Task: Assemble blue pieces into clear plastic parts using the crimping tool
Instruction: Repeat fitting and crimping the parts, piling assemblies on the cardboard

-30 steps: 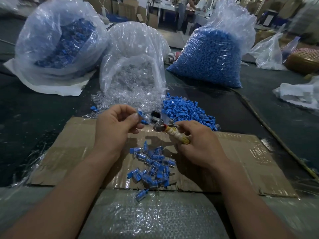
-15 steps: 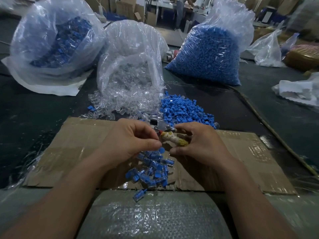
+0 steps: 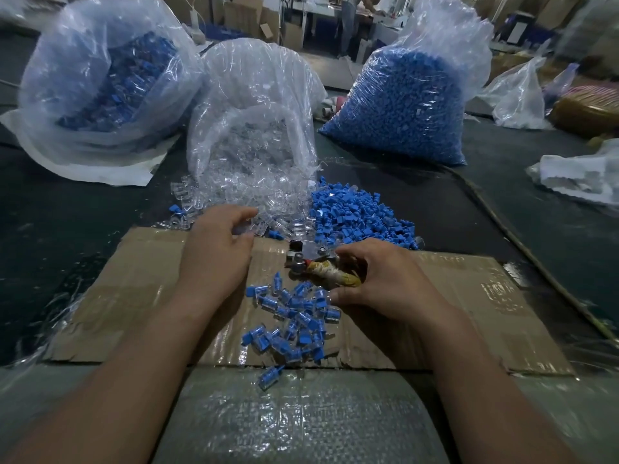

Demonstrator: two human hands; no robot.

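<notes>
Blue plastic pieces lie heaped beside spilled clear plastic parts on the dark desk. Left hand touches the clear parts — whether it grips one, I cannot tell. Right hand clasps the cloth-wrapped metal crimping tool over flattened brown cardboard.

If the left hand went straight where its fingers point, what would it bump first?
Most likely the pile of clear plastic parts just ahead of the left hand; it may already touch them, depth is unclear.
</notes>
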